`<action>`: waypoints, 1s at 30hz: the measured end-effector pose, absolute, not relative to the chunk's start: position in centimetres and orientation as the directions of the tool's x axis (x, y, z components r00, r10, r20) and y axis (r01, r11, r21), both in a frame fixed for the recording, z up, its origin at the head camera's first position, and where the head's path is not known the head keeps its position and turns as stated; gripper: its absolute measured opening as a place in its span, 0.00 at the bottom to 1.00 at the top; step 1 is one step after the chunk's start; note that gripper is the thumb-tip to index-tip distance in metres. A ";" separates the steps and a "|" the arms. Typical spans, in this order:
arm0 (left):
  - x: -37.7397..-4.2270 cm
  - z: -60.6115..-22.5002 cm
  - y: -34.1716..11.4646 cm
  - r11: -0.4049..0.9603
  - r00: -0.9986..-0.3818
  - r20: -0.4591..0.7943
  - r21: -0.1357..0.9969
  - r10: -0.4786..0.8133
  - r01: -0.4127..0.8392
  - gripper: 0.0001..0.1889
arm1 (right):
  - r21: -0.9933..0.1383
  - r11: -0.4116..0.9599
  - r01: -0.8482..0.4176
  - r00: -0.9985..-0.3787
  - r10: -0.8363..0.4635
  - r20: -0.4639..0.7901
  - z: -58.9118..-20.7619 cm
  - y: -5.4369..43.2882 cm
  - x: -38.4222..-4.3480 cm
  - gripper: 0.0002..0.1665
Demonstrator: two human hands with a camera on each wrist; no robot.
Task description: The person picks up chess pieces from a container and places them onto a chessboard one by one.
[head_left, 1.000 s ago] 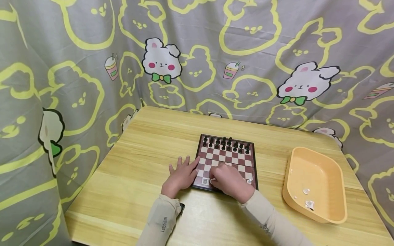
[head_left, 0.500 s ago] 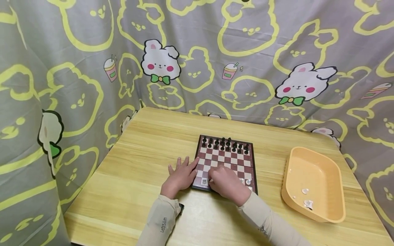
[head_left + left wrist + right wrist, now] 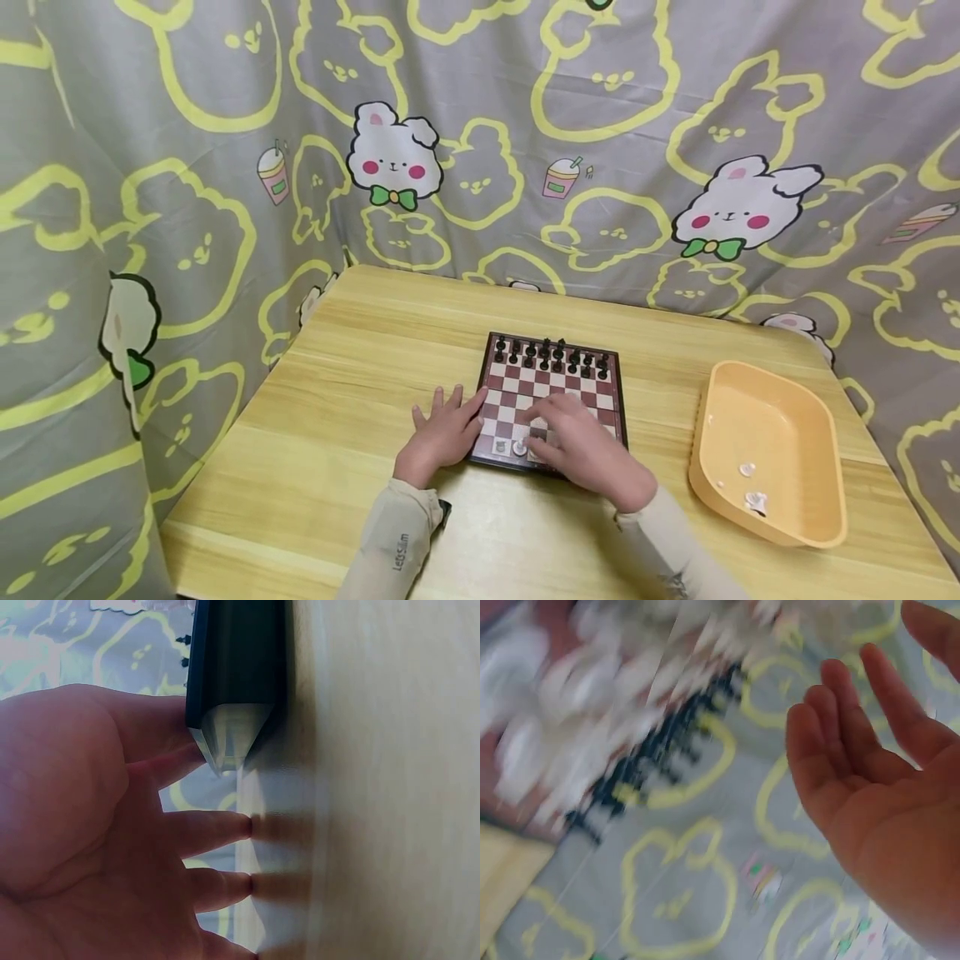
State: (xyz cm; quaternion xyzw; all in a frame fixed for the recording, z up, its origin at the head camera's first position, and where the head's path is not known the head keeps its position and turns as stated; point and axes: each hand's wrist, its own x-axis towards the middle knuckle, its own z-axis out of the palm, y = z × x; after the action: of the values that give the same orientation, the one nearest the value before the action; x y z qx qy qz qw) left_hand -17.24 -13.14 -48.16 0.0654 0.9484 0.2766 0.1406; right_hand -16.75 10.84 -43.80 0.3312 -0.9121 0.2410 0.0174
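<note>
A chessboard (image 3: pixel 510 382) with maroon and white squares lies on the table. Black chess pieces (image 3: pixel 558 358) line its far side in two rows. At its near left, a white chess piece (image 3: pixel 521 447) stands beside another pale piece (image 3: pixel 500 447). My left hand (image 3: pixel 442 435) rests at the board's left edge, fingers spread; in the left wrist view its thumb side touches the board's dark side while other fingertips meet the table. Over the board's near part hovers my right hand (image 3: pixel 588 446), fingers loosely bent, holding nothing in the right wrist view. White pieces (image 3: pixel 525 750) there are blurred.
An orange plastic tub (image 3: pixel 828 467) stands on the wooden table (image 3: pixel 360 367) to the right, with a few small white pieces (image 3: pixel 756 502) inside. A grey patterned curtain (image 3: pixel 480 125) hangs behind the table and along its left side.
My right hand has loosened its curled fingers and drawn back to the right, uncovering a white chess piece on the near row. The left hand has stayed at the board's edge.
</note>
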 end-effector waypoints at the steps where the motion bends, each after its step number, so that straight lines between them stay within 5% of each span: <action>1: -17.2 -48.2 -13.1 0.837 -0.952 -0.229 0.545 0.203 0.047 0.28 | -0.453 0.667 -0.592 -0.796 -0.571 0.200 -43.6 11.7 -16.8 0.17; 13: -17.3 -48.4 -13.0 0.845 -0.954 -0.230 0.533 0.194 0.044 0.28 | -0.556 0.784 -0.276 -0.954 -0.155 0.255 -42.5 26.8 -16.7 0.14; 18: -17.2 -48.4 -13.0 0.842 -0.953 -0.234 0.538 0.194 0.039 0.28 | -0.521 0.852 -0.051 -0.999 -0.045 0.024 -43.1 32.5 -15.6 0.27; 23: -17.2 -48.4 -13.0 0.843 -0.953 -0.233 0.536 0.192 0.039 0.28 | -0.490 0.867 0.089 -0.956 -0.064 -0.285 -43.9 35.2 -15.1 0.40; 26: -17.2 -48.3 -13.0 0.842 -0.953 -0.230 0.538 0.195 0.042 0.28 | -0.469 0.875 0.119 -0.918 -0.083 -0.388 -44.7 35.5 -14.9 0.41; 30: -17.3 -48.2 -12.9 0.840 -0.953 -0.228 0.541 0.200 0.047 0.28 | -0.452 0.888 0.084 -0.924 -0.101 -0.370 -45.7 35.6 -14.7 0.32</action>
State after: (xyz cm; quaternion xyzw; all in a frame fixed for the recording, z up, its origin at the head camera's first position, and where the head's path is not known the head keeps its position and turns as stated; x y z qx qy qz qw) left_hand -17.28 -12.89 -48.25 0.0651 0.9490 0.2754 0.1392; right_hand -14.72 35.58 -45.69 0.0045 -0.9518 0.2366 -0.1953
